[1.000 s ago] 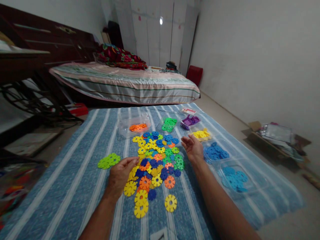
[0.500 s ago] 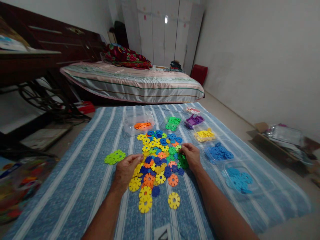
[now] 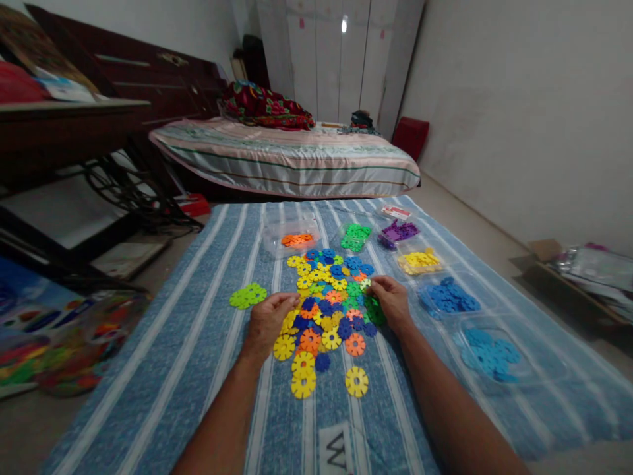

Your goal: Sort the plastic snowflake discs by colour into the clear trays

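A loose heap of flower-shaped interlocking discs (image 3: 326,308) in yellow, orange, green and blue lies on the striped cloth between my hands. My left hand (image 3: 270,323) is at the heap's left edge with thumb and fingers closed together; whatever is between the tips is hidden. On the other side, my right hand (image 3: 393,305) pinches at the edge of a light green disc (image 3: 365,284). Dark green discs (image 3: 374,310) lie partly under that hand. Several lime green discs (image 3: 248,295) are grouped just beyond my left hand. A single yellow disc (image 3: 357,382) lies nearer to me.
Clear plastic boxes hold sorted discs: orange (image 3: 297,240), green (image 3: 355,237), purple (image 3: 398,231), yellow (image 3: 420,261), blue (image 3: 451,297) and light blue (image 3: 489,355). A card with a W (image 3: 335,450) lies at the near edge. A bed (image 3: 291,161) stands beyond.
The whole view has turned slightly left, so everything appears further right. Both hands keep nearly the same place against the heap, and the discs look unmoved.
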Tool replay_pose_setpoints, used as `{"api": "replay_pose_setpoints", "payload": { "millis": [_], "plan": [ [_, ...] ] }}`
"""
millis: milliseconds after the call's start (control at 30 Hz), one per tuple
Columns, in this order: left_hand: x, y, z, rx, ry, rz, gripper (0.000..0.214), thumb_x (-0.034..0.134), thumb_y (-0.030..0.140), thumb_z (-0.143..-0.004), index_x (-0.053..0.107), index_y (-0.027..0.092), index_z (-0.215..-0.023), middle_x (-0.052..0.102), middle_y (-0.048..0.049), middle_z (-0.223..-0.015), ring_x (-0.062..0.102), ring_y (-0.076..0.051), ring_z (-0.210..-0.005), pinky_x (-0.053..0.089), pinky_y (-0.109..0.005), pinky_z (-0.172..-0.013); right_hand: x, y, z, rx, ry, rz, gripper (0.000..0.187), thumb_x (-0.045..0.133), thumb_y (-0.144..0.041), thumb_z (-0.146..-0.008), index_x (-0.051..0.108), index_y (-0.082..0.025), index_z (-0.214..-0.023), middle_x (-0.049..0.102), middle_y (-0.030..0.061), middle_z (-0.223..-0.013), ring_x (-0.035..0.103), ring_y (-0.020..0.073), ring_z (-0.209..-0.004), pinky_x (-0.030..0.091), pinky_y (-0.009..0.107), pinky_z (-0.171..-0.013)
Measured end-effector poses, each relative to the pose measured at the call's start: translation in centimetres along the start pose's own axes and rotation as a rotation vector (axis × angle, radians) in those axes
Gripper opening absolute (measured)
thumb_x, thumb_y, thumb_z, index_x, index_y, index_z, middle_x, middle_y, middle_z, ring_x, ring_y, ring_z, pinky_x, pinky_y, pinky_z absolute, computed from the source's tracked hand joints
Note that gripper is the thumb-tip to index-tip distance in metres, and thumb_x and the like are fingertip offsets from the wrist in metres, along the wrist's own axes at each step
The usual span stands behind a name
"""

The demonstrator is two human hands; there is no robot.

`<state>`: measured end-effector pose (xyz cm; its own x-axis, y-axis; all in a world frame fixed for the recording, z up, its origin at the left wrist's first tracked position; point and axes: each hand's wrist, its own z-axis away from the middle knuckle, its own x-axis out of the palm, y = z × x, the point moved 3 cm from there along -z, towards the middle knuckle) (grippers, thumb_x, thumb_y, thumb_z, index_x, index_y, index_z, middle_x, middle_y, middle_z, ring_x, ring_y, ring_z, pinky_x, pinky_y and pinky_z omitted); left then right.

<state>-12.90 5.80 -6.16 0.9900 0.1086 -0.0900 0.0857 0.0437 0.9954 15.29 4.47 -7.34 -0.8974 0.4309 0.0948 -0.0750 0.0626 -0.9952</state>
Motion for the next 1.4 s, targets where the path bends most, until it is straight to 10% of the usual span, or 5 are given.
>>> {"api": "replay_pose_setpoints", "payload": {
  "millis": [833, 1167, 1400],
  "plan": [
    [0.5, 0.3, 0.5, 0.029, -0.011, -0.054, 0.029, 0.074, 0.043, -0.064, 0.074, 0.017, -0.076, 0.073, -0.0038, -0.069, 0.069, -0.021, -0.072, 0.053, -0.029, -0.068, -0.5, 0.8, 0.0, -0.077, -0.03, 0.105, 0.027, 0.069, -0.042, -0.066, 0.068, -0.017, -0.076, 0.067, -0.0001, -0.06, 0.06, 0.0145, -0.056, 0.047, 0.027, -0.058],
    [0.5, -0.7, 0.2, 0.062, -0.026, -0.086, 0.027, 0.07, 0.041, -0.067, 0.073, 0.016, -0.078, 0.073, -0.0025, -0.071, 0.068, -0.019, -0.071, 0.053, -0.028, -0.069, 2.7, -1.4, 4.2, -0.857, -0.302, 0.727, 0.02, 0.053, -0.031, -0.091, 0.067, -0.02, -0.084, 0.067, 0.007, -0.079, 0.062, 0.0194, -0.078, 0.048, 0.032, -0.074],
    [0.6, -0.5, 0.3, 0.056, -0.039, -0.093, 0.024, 0.069, 0.038, -0.069, 0.073, 0.017, -0.078, 0.073, -0.0022, -0.072, 0.069, -0.019, -0.073, 0.054, -0.028, -0.071, 5.4, -1.2, 6.9, -0.984, -0.605, 0.767, 0.02, 0.06, -0.037, -0.09, 0.068, -0.019, -0.092, 0.066, 0.0133, -0.111, 0.055, 0.0268, -0.113, 0.044, 0.044, -0.099]
  ]
}}
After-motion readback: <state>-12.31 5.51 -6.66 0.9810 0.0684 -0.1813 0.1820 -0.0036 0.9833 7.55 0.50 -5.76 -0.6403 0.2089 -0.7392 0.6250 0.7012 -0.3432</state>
